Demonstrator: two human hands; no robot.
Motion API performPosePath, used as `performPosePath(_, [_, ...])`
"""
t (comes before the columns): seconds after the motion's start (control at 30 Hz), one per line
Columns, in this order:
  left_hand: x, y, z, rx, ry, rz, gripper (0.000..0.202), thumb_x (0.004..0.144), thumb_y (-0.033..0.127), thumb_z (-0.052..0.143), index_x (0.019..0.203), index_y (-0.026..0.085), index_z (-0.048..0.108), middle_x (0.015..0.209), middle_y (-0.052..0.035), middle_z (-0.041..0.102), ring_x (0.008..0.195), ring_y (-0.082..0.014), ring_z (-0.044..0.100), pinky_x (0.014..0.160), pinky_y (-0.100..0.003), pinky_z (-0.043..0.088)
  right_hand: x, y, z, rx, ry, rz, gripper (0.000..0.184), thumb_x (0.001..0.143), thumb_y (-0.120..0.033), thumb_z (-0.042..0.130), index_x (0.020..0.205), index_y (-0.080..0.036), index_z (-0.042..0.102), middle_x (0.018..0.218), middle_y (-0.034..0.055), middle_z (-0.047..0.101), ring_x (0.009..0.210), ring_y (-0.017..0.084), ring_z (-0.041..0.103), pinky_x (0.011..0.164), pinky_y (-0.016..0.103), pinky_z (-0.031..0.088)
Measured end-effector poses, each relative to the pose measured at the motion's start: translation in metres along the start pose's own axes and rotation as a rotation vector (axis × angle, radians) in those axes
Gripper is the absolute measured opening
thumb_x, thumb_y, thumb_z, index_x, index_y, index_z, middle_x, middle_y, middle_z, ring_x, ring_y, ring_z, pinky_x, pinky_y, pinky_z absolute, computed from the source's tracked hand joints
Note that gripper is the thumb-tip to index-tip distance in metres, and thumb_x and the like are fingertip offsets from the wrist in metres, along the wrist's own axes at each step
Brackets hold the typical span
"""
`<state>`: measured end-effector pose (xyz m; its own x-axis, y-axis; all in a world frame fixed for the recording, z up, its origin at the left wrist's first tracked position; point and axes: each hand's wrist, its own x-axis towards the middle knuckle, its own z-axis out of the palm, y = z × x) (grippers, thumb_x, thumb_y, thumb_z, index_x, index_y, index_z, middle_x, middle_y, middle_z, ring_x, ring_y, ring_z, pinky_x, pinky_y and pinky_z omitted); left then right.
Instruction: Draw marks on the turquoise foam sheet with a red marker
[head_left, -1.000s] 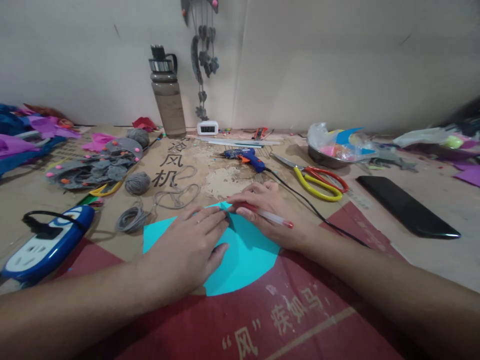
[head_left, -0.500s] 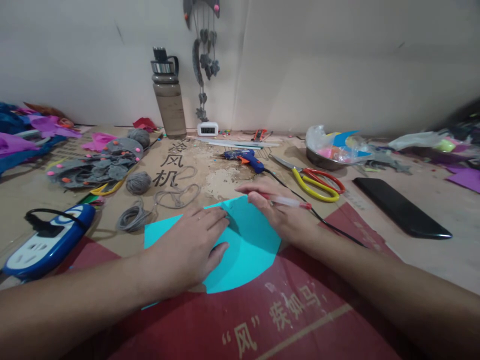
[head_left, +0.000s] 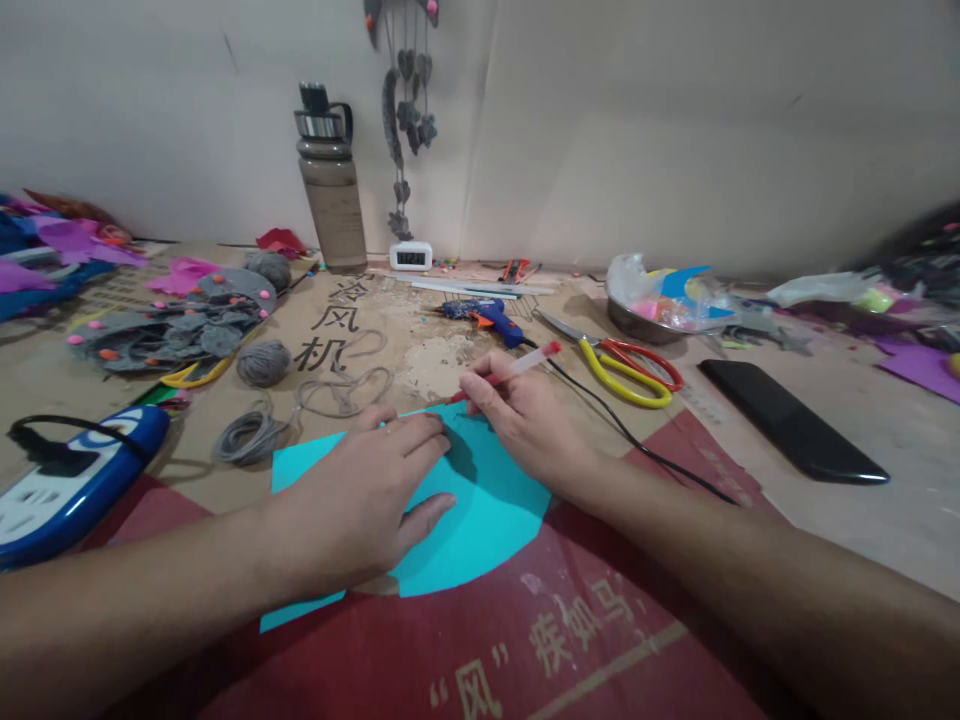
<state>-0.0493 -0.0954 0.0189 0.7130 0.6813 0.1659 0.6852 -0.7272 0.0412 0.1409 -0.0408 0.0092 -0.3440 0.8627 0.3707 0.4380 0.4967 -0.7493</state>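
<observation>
A bright turquoise sheet of paper (head_left: 480,510) with a curved near edge lies on red and brown cardboard. My left hand (head_left: 375,490) rests flat on its left part, fingers stretched out and thumb apart. In my right hand (head_left: 517,415) is a red pen (head_left: 525,362) with a pale, see-through barrel, pinched between thumb and fingers. The pen slants down to the left, its tip at the sheet's far edge; whether it touches the paper I cannot tell. My left forearm covers part of the sheet.
Beyond the paper lie a blue glue gun (head_left: 484,315), scissors (head_left: 619,370) and a metal bowl (head_left: 652,318). At right is a black phone (head_left: 791,420). Grey yarn (head_left: 262,362), a power strip (head_left: 79,480) and felt pieces (head_left: 172,330) are at left. A bottle (head_left: 334,210) stands behind.
My right hand has moved left along the sheet's far edge, and the pen now tilts tip-down rather than lying nearly level. My left hand stays on the paper. The view has shifted slightly.
</observation>
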Motion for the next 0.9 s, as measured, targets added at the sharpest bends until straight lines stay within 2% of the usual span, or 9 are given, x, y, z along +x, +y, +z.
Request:
performPosePath(0.2, [-0.0011, -0.0015, 0.0012, -0.043, 0.047, 0.009, 0.039, 0.09, 0.041, 0.049, 0.118, 0.015, 0.057, 0.121, -0.0121, 0.061, 0.11, -0.0278, 0.056, 0.096, -0.047, 0.04, -0.0017, 0.0091, 0.0019, -0.071, -0.004, -0.02, 0.027, 0.094, -0.04, 0.042, 0.078, -0.021, 0.052, 0.069, 0.0007, 0.062, 0.066, 0.015, 0.059, 0.063, 0.028, 0.043])
performPosePath(0.63, [-0.0024, -0.0036, 0.0057, -0.026, 0.014, 0.003, 0.041, 0.091, 0.041, 0.048, 0.121, 0.014, 0.055, 0.126, -0.0111, 0.058, 0.112, -0.0272, 0.055, 0.098, -0.048, 0.036, -0.0004, 0.0081, 0.0033, -0.12, -0.032, -0.01, 0.027, 0.094, -0.041, 0.043, 0.077, -0.021, 0.051, 0.07, 0.0005, 0.06, 0.067, 0.016, 0.057, 0.065, 0.03, 0.042])
performPosePath(0.8, [-0.0014, -0.0032, 0.0066, -0.021, 0.019, 0.01, 0.041, 0.091, 0.041, 0.048, 0.12, 0.013, 0.055, 0.125, -0.0118, 0.058, 0.111, -0.0281, 0.055, 0.096, -0.048, 0.038, 0.0001, 0.007, 0.0027, -0.116, -0.04, -0.025, 0.026, 0.094, -0.037, 0.045, 0.075, -0.02, 0.052, 0.071, 0.0003, 0.06, 0.067, 0.015, 0.057, 0.065, 0.028, 0.041])
performPosePath(0.9, [-0.0015, -0.0031, 0.0061, -0.033, 0.006, 0.001, 0.041, 0.091, 0.041, 0.047, 0.121, 0.014, 0.054, 0.126, -0.0119, 0.058, 0.111, -0.0277, 0.055, 0.095, -0.047, 0.04, -0.0003, 0.0074, 0.0025, -0.1, -0.001, -0.03, 0.027, 0.094, -0.038, 0.046, 0.074, -0.02, 0.052, 0.072, 0.0005, 0.061, 0.067, 0.014, 0.056, 0.064, 0.027, 0.04])
